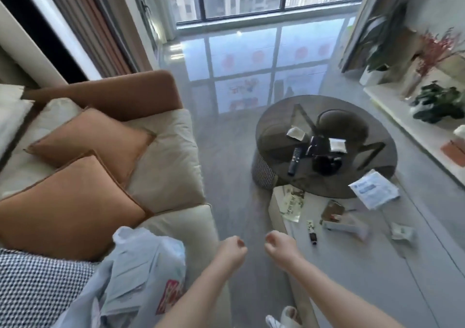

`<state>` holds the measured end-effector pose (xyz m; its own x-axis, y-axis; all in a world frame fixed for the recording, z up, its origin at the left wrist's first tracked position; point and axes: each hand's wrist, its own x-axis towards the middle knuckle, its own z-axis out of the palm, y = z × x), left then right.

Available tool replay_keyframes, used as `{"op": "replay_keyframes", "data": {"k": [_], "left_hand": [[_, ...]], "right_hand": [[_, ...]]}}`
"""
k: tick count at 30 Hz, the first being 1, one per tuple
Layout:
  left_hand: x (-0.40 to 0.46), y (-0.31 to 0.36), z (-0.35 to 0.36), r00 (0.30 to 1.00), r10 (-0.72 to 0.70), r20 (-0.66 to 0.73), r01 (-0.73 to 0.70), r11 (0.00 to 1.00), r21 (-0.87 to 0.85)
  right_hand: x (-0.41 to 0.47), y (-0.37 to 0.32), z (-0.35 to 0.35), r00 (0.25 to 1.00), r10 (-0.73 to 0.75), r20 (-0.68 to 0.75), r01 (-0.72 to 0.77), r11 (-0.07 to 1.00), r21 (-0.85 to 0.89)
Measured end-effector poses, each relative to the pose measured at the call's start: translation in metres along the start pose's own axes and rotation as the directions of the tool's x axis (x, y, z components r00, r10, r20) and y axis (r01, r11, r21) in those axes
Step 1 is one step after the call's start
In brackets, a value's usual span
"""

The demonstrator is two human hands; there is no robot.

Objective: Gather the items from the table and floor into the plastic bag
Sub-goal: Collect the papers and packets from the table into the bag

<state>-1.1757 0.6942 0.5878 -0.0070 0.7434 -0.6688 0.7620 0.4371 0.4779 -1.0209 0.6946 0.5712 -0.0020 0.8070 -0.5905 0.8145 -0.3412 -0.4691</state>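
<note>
Head view: left hand and right hand are curled, holding nothing; plastic bag waits left of them, floor litter ahead to their right.

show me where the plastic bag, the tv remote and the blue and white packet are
plastic bag [141, 264]: head view, on its crinkled white upper side
tv remote [294, 160]: head view, middle of its black body on the glass table
blue and white packet [374, 189]: head view, centre of its flat face
</note>
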Motion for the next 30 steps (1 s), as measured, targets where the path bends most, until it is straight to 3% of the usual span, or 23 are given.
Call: {"op": "replay_keyframes", "data": {"k": [11, 21, 30], "left_hand": [[0.048, 0.136, 0.1, 0.992, 0.054, 0.113, -0.067, 0.992, 0.11], [0.147, 0.174, 0.148, 0.982, 0.012, 0.188, -0.035, 0.992, 0.123], [0.283, 0.171, 0.184, 0.984, -0.064, 0.169, 0.03, 0.98, 0.198]], "right_hand": [[0.028, 0.158, -0.09, 0.966, 0.242, -0.088, -0.229, 0.963, 0.139], [0.095, 0.225, -0.104, 0.914, 0.405, -0.027, -0.383, 0.883, 0.273], [0.203, 0.258, -0.063, 0.899, 0.435, 0.053, -0.422, 0.827, 0.371]]}}
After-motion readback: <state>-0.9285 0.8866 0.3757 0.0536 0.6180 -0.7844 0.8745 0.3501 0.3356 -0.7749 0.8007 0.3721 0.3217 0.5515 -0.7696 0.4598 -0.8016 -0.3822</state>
